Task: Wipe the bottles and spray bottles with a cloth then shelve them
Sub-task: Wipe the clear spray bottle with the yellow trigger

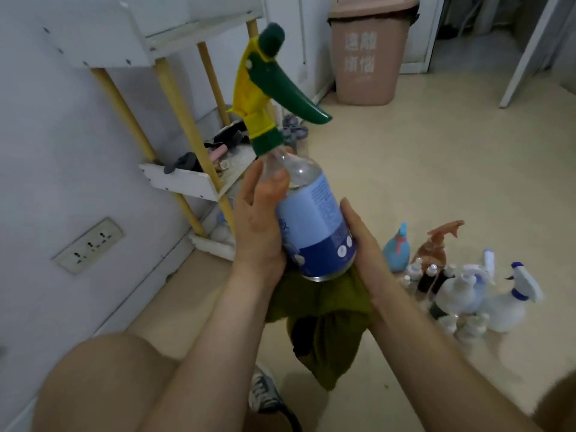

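Two hands carried the item under inspection, clear of the floor (436, 157). At the left, the shelf (182, 182) stood against the wall. Its middle tray held dark and pink oddments and its lowest tier some white objects, kind not determined.

The left hand (258, 226) gripped the spray bottle (311, 219) round its clear shoulder, thumb across the front. The bottle was tilted, with the green-and-yellow trigger head far and the base near. Its clear plastic wall was judged light and slightly yielding. The glossy label was likely slippery, so the shoulder below the collar was the sound place to hold, not the trigger. Liquid level could not be read.

A green cloth (324, 322) hung bunched beneath the base. The right hand (364, 244) cupped the lower body and held the cloth against it; its fingers were hidden.

At the right, a cluster of bottles (461, 294) stood on the floor. A few small ones looked dark; the contents of the rest were indeterminate.
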